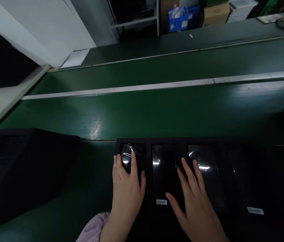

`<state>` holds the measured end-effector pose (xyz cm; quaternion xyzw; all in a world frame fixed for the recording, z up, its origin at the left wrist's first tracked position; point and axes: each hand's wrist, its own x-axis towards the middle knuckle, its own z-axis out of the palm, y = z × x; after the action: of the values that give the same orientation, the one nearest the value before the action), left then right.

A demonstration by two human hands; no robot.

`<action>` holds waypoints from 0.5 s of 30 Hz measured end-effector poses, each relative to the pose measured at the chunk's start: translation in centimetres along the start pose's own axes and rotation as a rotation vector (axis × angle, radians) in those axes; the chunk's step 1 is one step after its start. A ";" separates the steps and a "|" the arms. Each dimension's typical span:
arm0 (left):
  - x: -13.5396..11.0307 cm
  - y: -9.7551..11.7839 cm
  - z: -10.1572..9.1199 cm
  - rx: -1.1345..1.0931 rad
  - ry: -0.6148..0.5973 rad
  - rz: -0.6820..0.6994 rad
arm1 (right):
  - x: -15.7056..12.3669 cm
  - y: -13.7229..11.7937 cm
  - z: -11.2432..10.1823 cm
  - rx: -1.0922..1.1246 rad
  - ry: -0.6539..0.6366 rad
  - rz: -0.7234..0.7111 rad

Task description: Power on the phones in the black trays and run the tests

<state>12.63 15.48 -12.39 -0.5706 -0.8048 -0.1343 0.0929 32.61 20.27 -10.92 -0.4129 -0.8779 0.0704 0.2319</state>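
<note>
A smooth green belt point(157, 114) runs across a dim workshop. At six o'clock lies a black tray point(232, 143) with glossy flat phones point(164, 171). The left hand point(127, 191) and right hand point(194, 201) rest flat there, fingers slightly spread, pinching nothing.

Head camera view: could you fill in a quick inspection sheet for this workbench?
Surface: dark green conveyor belt with pale dividing strips.
Job's things: black tray holding glossy dark phones in slots; the middle phone carries a white label.
Clutter: black bin at left.
Hands: left hand flat on the leftmost phone; right hand flat, spanning the middle phone and its neighbour.
Cables: nothing seen.
Surroundings: blue crate, cardboard box, white panel.
</note>
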 end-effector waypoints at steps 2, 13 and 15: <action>0.0 0.4 -0.4 -0.025 -0.003 -0.007 | 0.1 0.0 0.1 -0.002 -0.006 0.009; 2.0 -1.4 -1.2 -0.215 -0.045 -0.126 | 0.2 -0.1 0.1 0.067 -0.027 0.038; 2.0 -1.2 -1.2 -0.227 -0.048 -0.175 | 0.2 -0.1 0.1 0.101 -0.022 0.058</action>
<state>10.82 16.52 -10.79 -0.5081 -0.8331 -0.2186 -0.0037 32.42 20.39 -10.91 -0.4252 -0.8634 0.1259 0.2407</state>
